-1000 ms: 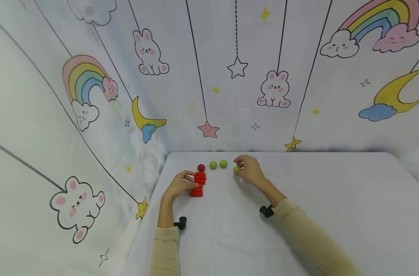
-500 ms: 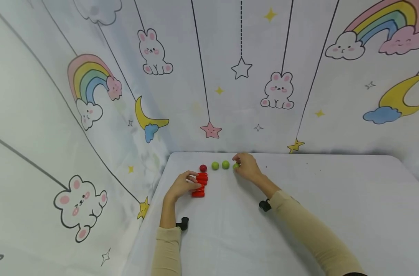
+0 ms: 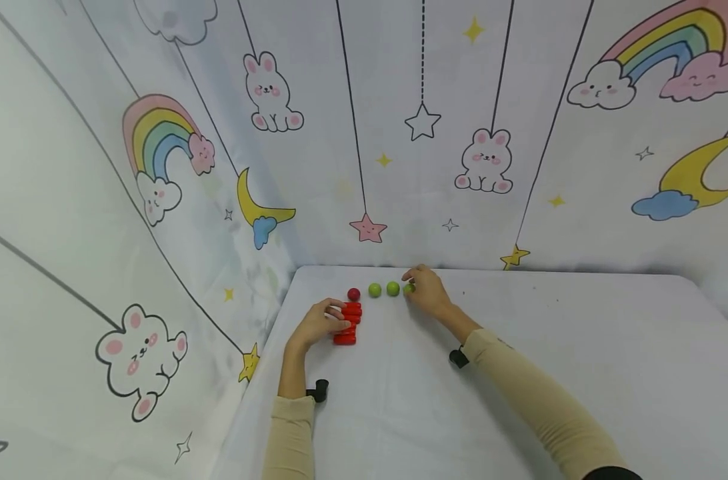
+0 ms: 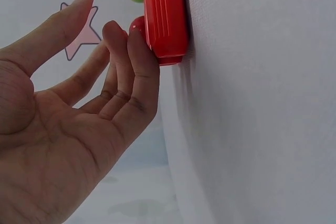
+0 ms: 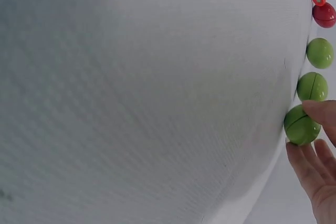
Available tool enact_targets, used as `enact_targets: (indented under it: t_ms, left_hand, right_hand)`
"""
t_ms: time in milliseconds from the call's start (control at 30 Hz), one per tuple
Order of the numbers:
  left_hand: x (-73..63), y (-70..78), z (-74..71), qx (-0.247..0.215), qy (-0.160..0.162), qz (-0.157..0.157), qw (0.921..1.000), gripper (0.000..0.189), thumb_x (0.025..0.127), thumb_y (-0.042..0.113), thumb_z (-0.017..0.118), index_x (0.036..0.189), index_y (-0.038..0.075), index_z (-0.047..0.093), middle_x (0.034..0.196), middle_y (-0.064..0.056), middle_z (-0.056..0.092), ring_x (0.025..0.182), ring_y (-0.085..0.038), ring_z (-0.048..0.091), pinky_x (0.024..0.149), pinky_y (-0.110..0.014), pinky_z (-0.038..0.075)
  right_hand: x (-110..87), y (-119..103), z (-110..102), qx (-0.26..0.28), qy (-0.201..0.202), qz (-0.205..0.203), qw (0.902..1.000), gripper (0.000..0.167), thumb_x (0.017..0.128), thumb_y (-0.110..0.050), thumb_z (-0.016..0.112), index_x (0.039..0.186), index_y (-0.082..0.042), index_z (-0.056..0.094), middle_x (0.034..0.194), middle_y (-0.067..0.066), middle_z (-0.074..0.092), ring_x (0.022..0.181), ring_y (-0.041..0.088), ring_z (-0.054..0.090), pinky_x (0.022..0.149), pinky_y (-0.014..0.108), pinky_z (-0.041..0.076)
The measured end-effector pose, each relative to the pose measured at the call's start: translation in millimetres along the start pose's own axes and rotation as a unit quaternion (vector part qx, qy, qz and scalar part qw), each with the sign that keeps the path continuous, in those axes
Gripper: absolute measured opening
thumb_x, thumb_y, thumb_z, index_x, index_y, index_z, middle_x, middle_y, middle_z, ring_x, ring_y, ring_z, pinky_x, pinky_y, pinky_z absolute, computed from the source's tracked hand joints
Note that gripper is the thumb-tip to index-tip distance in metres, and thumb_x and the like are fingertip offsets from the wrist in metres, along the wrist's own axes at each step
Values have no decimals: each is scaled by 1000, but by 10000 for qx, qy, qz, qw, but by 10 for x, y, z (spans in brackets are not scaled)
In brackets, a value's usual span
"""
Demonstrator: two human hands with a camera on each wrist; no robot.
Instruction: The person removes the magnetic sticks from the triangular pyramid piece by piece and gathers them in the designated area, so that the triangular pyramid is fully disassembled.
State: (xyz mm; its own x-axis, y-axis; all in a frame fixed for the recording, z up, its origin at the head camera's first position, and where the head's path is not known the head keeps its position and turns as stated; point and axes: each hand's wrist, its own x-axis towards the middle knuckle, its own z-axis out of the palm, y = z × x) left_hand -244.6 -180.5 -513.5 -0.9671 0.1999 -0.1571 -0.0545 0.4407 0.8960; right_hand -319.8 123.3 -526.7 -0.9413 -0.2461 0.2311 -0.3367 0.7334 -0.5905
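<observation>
A row at the table's back left holds a red ball and several green balls. The first green ball and the second green ball stand apart in the head view. My right hand pinches the rightmost green ball between thumb and fingers, on the table beside the second one. My left hand lies against several red cylinder-like pieces lined up in a column. In the left wrist view its fingertips touch the ribbed end of the nearest red piece, with the thumb held apart.
The table has a white cover and reaches far to the right. Behind it and at the left hangs a white cloth printed with rabbits, stars and rainbows. Dark wrist cameras stick out from both forearms.
My right hand has moved the rightmost green ball slightly back and left, closer to the other green balls. The left hand stays by the red pieces. The head view has shifted slightly.
</observation>
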Motion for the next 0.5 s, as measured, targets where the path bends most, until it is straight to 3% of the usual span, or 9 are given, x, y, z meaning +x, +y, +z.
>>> enact_targets:
  t_ms: [300, 500]
  left_hand:
    - [5, 31, -10, 26, -67, 106, 9999, 52, 93, 14, 78, 139, 1, 58, 117, -17, 66, 98, -25, 67, 82, -34, 59]
    - [-12, 54, -17, -103, -58, 227, 9997, 53, 92, 13, 79, 139, 0, 58, 115, -17, 65, 96, -25, 67, 82, -36, 60]
  right_hand:
    - [-1, 51, -6, -124, -82, 241, 9996, 32, 87, -2, 79, 118, 0, 74, 121, 16, 65, 111, 33, 67, 91, 43, 58]
    - [-41, 105, -20, -188, -136, 272, 9994, 40, 85, -10, 84, 123, -1, 73, 130, 17, 66, 115, 34, 68, 95, 46, 57]
